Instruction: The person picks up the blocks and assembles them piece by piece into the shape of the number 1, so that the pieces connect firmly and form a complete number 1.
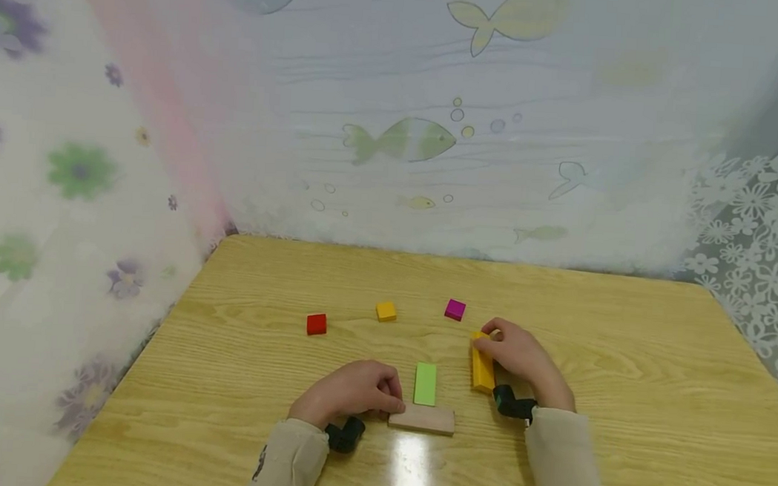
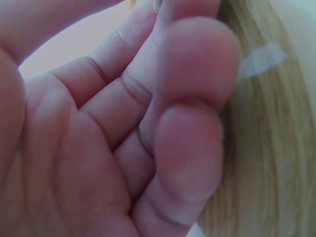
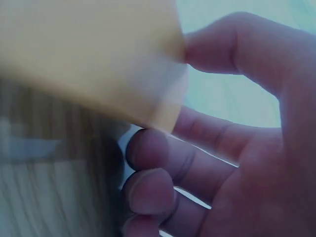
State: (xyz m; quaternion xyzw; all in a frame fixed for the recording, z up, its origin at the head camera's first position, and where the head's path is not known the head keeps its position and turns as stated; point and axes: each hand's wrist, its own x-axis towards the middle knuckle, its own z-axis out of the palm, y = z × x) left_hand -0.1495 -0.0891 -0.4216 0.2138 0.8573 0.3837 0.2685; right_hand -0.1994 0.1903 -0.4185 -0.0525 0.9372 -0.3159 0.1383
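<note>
My left hand (image 1: 356, 391) is at the left end of a plain wooden block (image 1: 423, 420), thumb and index fingertips right at its corner. In the left wrist view the other fingers (image 2: 190, 148) are curled toward the palm, and the fingertip contact lies mostly beyond the frame. A light green block (image 1: 425, 383) lies lengthwise just behind the wooden one, at its middle. Farther right, my right hand (image 1: 522, 355) pinches a long yellow block (image 1: 482, 368) near its far end. The right wrist view shows this block (image 3: 89, 54) between thumb and index finger.
Behind the hands, a red block (image 1: 316, 324), a small yellow block (image 1: 386, 312) and a purple block (image 1: 455, 309) lie spaced apart on the wood-grain table (image 1: 233, 382). Patterned curtains (image 1: 390, 221) hang along the table's back and left side.
</note>
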